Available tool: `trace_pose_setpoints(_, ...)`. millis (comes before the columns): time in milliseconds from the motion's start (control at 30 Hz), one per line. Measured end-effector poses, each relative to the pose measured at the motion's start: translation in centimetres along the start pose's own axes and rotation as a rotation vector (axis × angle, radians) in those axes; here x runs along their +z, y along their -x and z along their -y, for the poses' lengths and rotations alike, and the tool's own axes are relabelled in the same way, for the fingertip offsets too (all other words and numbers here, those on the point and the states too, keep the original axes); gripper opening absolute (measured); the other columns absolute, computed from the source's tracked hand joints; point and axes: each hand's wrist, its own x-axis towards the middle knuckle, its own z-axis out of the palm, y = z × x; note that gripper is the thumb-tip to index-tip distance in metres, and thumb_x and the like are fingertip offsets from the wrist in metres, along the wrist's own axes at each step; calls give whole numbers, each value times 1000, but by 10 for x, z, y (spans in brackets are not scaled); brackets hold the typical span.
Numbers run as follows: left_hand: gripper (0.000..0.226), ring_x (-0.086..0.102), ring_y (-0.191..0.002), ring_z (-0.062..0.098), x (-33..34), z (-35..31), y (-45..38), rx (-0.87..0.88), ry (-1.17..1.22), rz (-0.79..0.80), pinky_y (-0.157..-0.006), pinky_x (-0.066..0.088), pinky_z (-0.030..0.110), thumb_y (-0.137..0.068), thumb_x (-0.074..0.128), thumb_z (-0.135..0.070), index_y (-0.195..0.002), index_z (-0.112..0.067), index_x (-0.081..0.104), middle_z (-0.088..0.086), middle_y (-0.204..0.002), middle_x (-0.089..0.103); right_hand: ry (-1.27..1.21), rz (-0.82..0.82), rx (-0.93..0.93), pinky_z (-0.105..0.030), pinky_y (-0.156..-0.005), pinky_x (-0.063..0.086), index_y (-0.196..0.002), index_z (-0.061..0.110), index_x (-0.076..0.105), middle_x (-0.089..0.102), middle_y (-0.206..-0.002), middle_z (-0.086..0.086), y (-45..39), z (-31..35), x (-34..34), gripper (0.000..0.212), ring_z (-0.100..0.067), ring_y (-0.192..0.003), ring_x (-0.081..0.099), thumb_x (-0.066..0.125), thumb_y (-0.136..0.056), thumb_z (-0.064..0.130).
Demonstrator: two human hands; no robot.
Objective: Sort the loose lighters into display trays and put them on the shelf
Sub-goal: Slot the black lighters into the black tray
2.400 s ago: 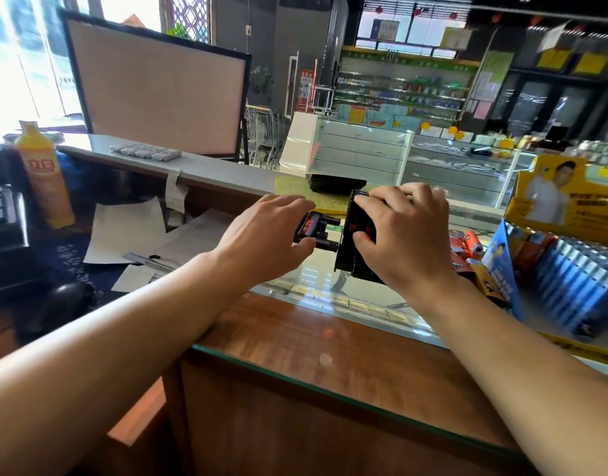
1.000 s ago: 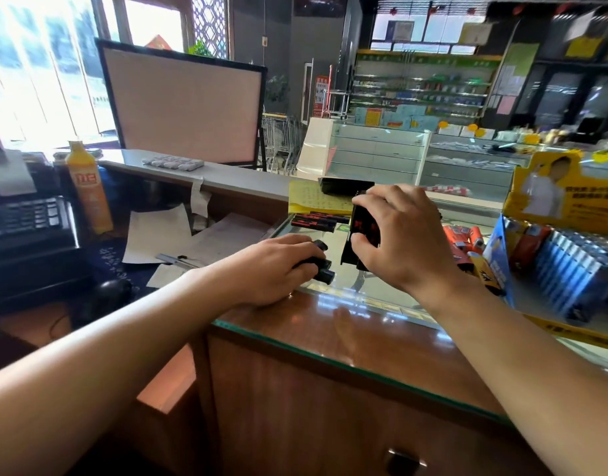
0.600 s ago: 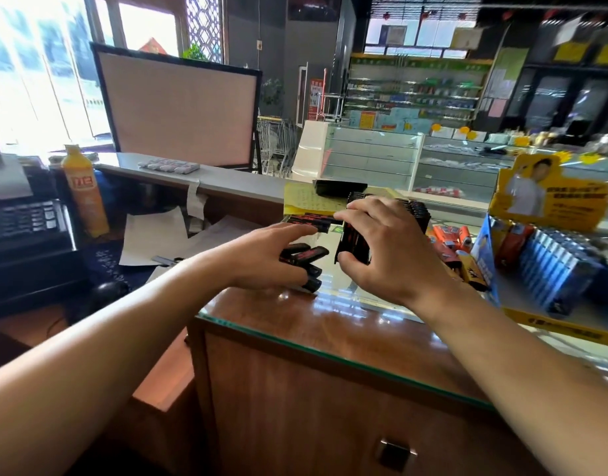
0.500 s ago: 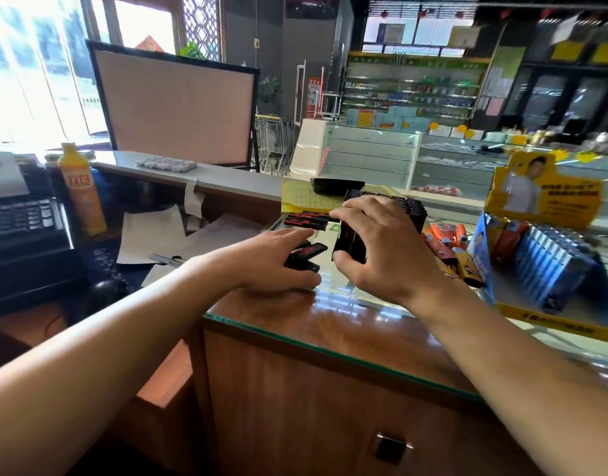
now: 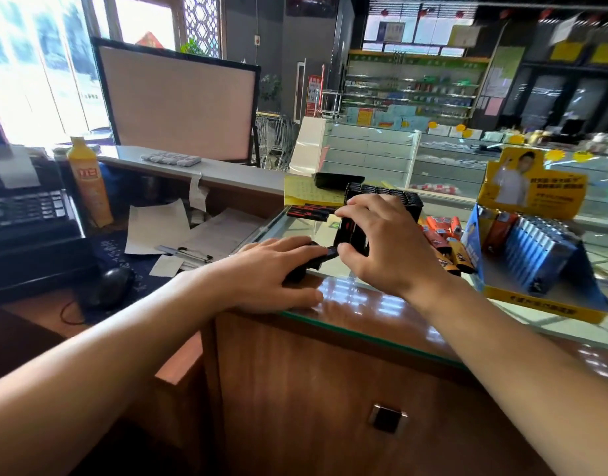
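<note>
Two hands work over the glass-topped bench (image 5: 364,324). The left hand (image 5: 271,273) lies low on the glass, fingers curled around a few dark lighters (image 5: 313,261) that poke out toward the right. The right hand (image 5: 381,245) curls over the near end of a black tray (image 5: 381,201) packed with lighters, thumb and fingers gripping it. More black-and-red lighters (image 5: 309,211) lie on the glass behind, beside a yellow paper (image 5: 309,194). Orange lighters (image 5: 440,228) sit to the right, near a blue display box (image 5: 533,255).
</note>
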Motion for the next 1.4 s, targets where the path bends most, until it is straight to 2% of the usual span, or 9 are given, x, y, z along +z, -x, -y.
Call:
trace_pose_setpoints(200,83,26,-140,13,14,-21,32,67,-146,-163,-110,29,36,-76,24,-83,-152,-51,10,-19,-159,18,-22,-17,33,-30,-100,32,-120,13,64,58,-124,-4,3,2,-3,46,-24,-117,43,57,-80,34)
trace_pose_setpoints(400,50,54,-115,20,39,-19,37,241,-173,-482,-91,50,43,-94,41,-61,-139,-40,52,-11,-145,49,-55,-32,54,-32,-99,35,-118,13,65,58,-123,-5,7,6,-3,43,-26,-115,47,56,-81,32)
trace_pose_setpoints(567,39,61,-106,22,47,-14,35,364,-101,-629,-83,52,44,-96,58,-47,-130,-30,64,-7,-138,59,-78,-83,68,-23,-94,30,-113,14,67,59,-122,-4,12,5,-4,37,-25,-113,50,58,-81,29)
trace_pose_setpoints(833,23,66,-96,27,57,-19,35,537,0,-803,-78,53,43,-97,64,-19,-117,-13,73,5,-128,65,-107,-99,79,-20,-90,28,-112,15,67,58,-123,-1,17,4,-5,32,-22,-116,48,59,-84,27)
trace_pose_setpoints(933,25,68,-104,23,54,-20,35,508,83,-847,-88,56,37,-96,65,-19,-116,-7,72,9,-122,69,-123,-107,83,-20,-89,28,-111,15,67,58,-122,-1,16,3,-5,31,-21,-115,48,59,-84,26)
trace_pose_setpoints(1067,28,68,-96,6,37,-28,28,271,283,-916,-89,51,14,-87,72,-18,-115,-14,72,1,-108,73,-219,-124,126,-24,-89,37,-105,17,69,61,-113,1,11,3,-6,28,-18,-108,53,58,-81,26)
trace_pose_setpoints(1200,29,68,-62,14,13,-37,15,-36,949,-872,-59,55,27,-87,71,-5,-99,-31,72,-6,-74,73,-498,-102,330,-25,-76,52,-98,24,71,67,-91,11,5,8,-17,16,-6,-80,61,63,-85,23)
trace_pose_setpoints(1267,20,61,-56,23,4,-39,7,-105,1265,-862,-54,48,34,-90,67,-4,-92,-23,72,3,-66,69,-643,-47,392,-26,-71,54,-96,23,71,71,-82,8,0,11,-22,12,-10,-74,66,62,-88,24)
trace_pose_setpoints(1400,9,54,-49,17,-3,-44,-10,-161,1619,-840,-51,42,30,-93,60,-2,-88,-8,65,5,-64,64,-1049,15,463,-32,-68,54,-86,13,71,73,-75,-7,-7,20,-26,25,-16,-61,62,52,-99,22)
